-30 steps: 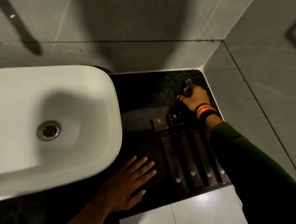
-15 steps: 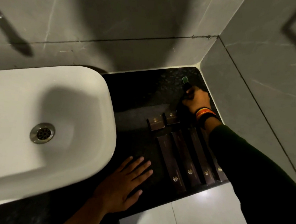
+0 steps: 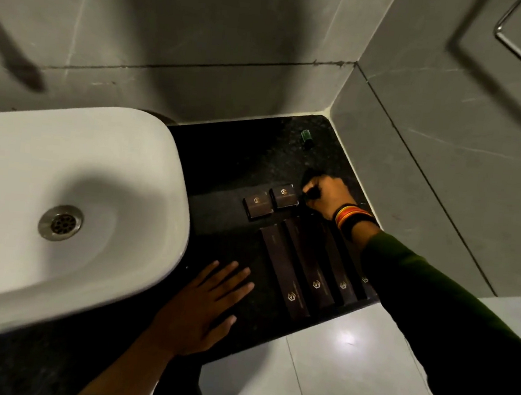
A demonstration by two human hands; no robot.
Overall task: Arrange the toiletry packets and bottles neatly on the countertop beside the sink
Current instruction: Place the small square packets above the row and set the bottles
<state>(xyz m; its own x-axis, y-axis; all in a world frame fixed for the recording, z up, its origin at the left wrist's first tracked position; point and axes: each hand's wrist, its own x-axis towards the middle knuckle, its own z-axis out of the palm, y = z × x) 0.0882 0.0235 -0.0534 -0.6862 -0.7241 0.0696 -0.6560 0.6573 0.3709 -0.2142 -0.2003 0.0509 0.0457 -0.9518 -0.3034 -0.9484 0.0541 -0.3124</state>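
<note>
Nearest me, my left hand (image 3: 207,307) lies flat and spread on the black countertop (image 3: 234,163), grasping nothing, beside the white sink (image 3: 60,210). Just past it, long dark-brown packets (image 3: 283,274) with gold logos lie side by side; two small square boxes (image 3: 271,200) sit behind them. My right hand (image 3: 326,195) is clenched around something dark I cannot identify. Farther back stands a green-capped bottle (image 3: 307,137).

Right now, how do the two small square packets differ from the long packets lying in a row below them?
The small square packets are short and blocky, two side by side; the long packets are slim strips, at least four in a row, the rightmost partly under the sleeve. Square logos sit mid-face; long ones carry theirs near the front end. Both are dark brown with gold emblems on the black countertop.
</note>
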